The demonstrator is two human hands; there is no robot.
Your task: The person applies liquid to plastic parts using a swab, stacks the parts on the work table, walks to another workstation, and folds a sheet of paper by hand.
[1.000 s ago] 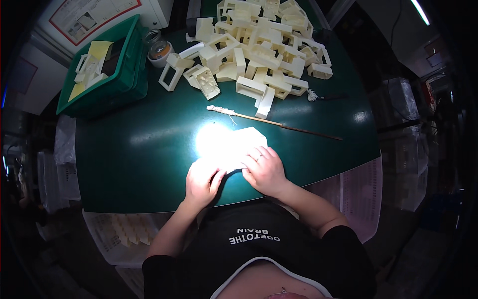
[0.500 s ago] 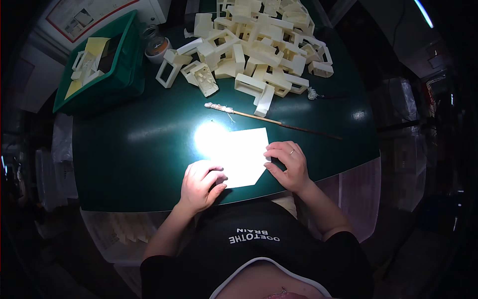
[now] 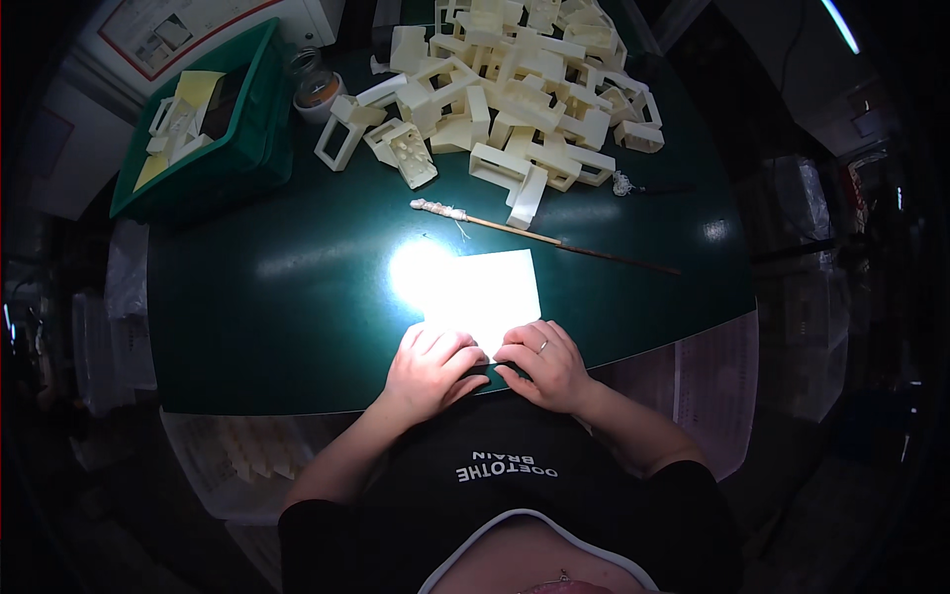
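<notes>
A flat sheet [image 3: 495, 292], washed out to white by glare, lies on the dark green table in front of me. At its near edge my left hand [image 3: 430, 371] has its fingers bent over the left part, thumb stretched below. Close beside it, my right hand [image 3: 547, 364], wearing a ring, pinches the same edge with curled fingers. The two hands' fingertips almost meet. What the sheet is made of cannot be made out. Beyond it lies a thin wooden stick [image 3: 515, 230] with a white wrapped tip, pointing left.
Many cream plastic frame-like parts [image 3: 524, 99] are heaped at the far side. A green bin [image 3: 267, 139] holding similar parts and yellow sheets stands far left, with a glass jar [image 3: 315, 84] beside it. A white tuft [image 3: 621, 184] lies right of the heap. Translucent tubs [image 3: 223, 475] sit below the table's edge.
My right hand has moved from the sheet's right edge to its near edge. My left hand has shifted right along that edge, bringing both hands close together.
</notes>
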